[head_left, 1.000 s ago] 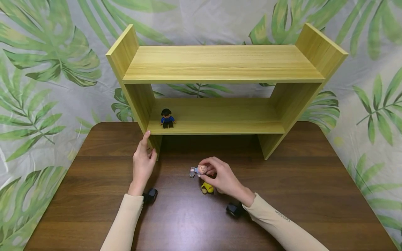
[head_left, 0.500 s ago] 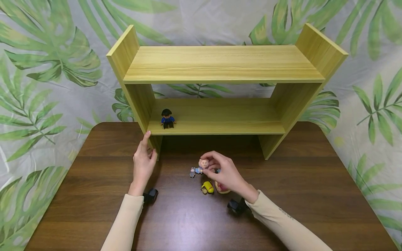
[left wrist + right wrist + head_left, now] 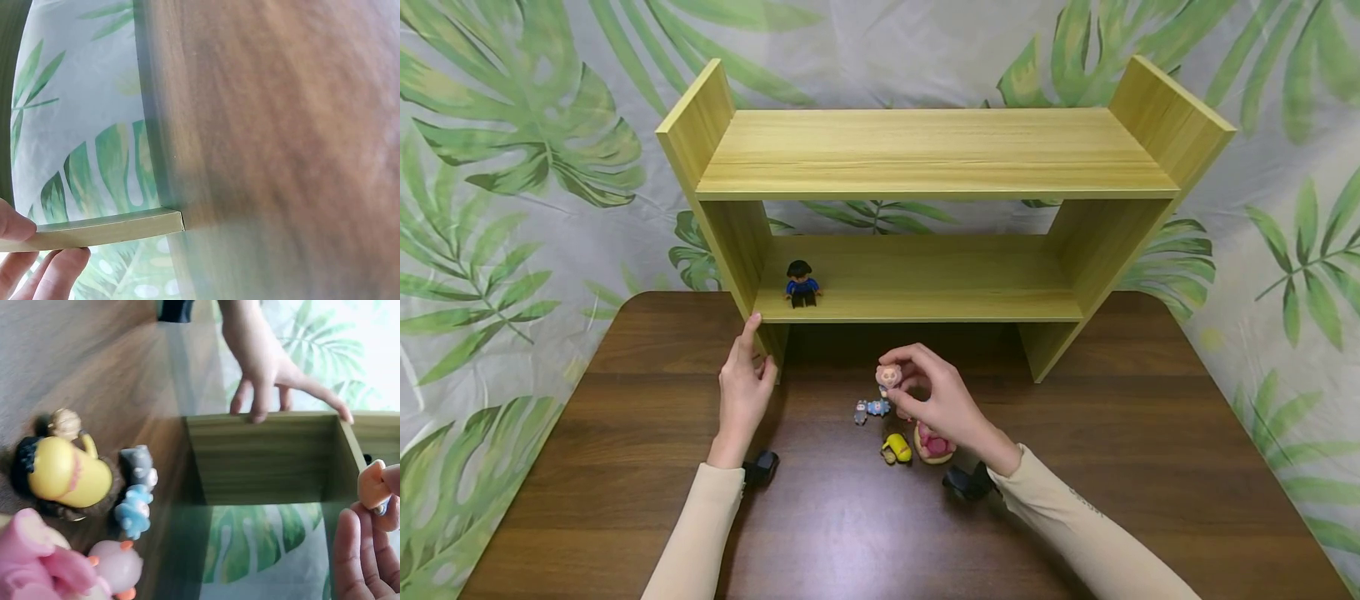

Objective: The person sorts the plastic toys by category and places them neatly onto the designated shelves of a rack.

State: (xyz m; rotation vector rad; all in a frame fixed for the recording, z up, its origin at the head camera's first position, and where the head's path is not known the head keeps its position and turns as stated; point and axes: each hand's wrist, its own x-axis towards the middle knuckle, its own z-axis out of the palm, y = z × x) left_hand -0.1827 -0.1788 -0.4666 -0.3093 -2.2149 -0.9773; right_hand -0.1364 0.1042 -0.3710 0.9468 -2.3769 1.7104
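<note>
My right hand (image 3: 940, 400) pinches a small figurine with a round peach-pink head (image 3: 889, 376) between thumb and fingertips, held above the table in front of the shelf. In the right wrist view the orange-peach figurine (image 3: 373, 486) shows at the right edge, partly covered by the fingers. My left hand (image 3: 747, 387) grips the front edge of the left side panel of the wooden shelf (image 3: 925, 158), thumb and fingers on opposite faces in the left wrist view. On the middle board, near its left end, sits a black-haired toy figure (image 3: 802, 287) in a blue top.
Below the right hand lie several small toys: a yellow one (image 3: 897, 448), a pink one (image 3: 934, 446), a blue one (image 3: 877, 407) and a grey one (image 3: 861, 412). The right wrist view also shows a pale pink round toy (image 3: 119, 569). Dark brown table (image 3: 820, 517) lies underneath.
My right hand has risen and moved slightly away from me with the figurine, off the blue toy. The pink toy has come into sight. My left hand has stayed on the panel.
</note>
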